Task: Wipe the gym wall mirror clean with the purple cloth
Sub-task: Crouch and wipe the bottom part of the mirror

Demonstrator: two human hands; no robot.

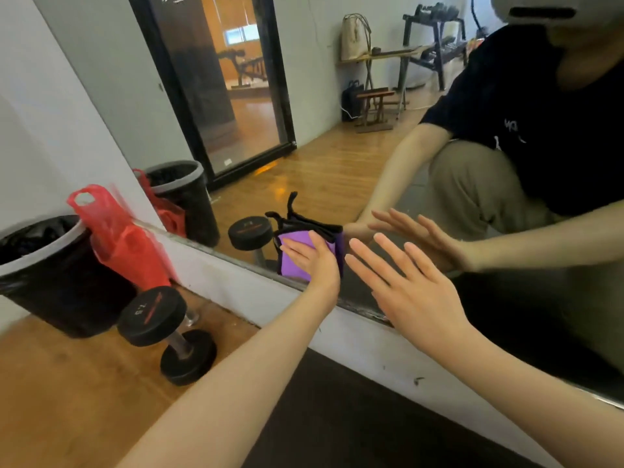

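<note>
Left hand (312, 261) flat on the cloth (293, 261), fingers straight, pressing it against the mirror (337, 157) near the lower edge of the glass. Cloth purple, with a black border showing above and beside the left hand. Right hand (405, 292) just beside the left one, spread wide with all fingers straight and apart, holding nothing; cannot tell whether the fingertips touch the glass. Both forearms bare, reaching forward and up from the bottom of the view.

Left of the left hand, and lower, on the wooden floor: a black dumbbell (167, 334) lying on its side. Further left a black bin (50, 275) with a pale rim, and a red bag (118, 238) hanging over the rim on the side nearer the hands. Under both arms a dark mat (337, 417) along the white strip below the mirror
</note>
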